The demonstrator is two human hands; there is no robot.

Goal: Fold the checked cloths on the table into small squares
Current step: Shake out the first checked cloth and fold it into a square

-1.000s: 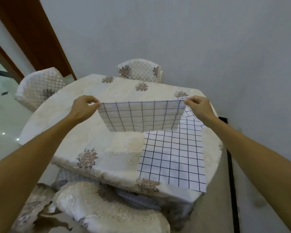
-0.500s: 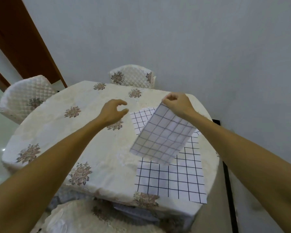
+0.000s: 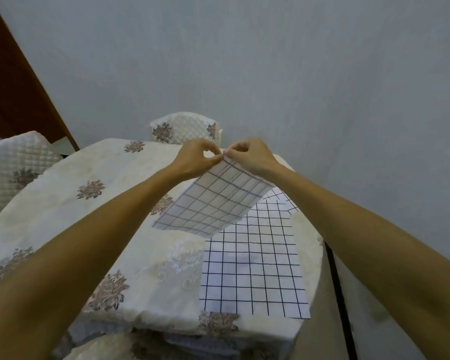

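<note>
Two checked cloths are in plain view, and the corner of a third shows. All are thin white fabric ruled with a dark square grid. The held cloth (image 3: 213,203) is limp and faintly see-through. It hangs as a slanted, slightly bowed rectangle above the right half of the bench (image 3: 63,203), with its lower edge free in the air. The flat cloth (image 3: 252,268) lies spread and smooth on the bench's right side, and its near edge reaches the near rim. The third cloth (image 3: 281,201) shows only a corner, beyond the flat one and under the right forearm.

The bench wears a cream damask cover with raised scrollwork and brown flower motifs. Two quilted chair backs, one far (image 3: 185,127) and one left (image 3: 16,162), carry the same flowers.

The left grip (image 3: 195,158) pinches the top corner of the held cloth between thumb and fingertips. The right grip (image 3: 250,157), fingers curled, pinches the same corner, and the two grips touch.

Half a second earlier the left grip was released and hung clear of the cloth, while the right grip alone carried it. One second earlier the cloth was stretched wide between the two grips, which were well apart. The flat cloth has not shifted.
</note>
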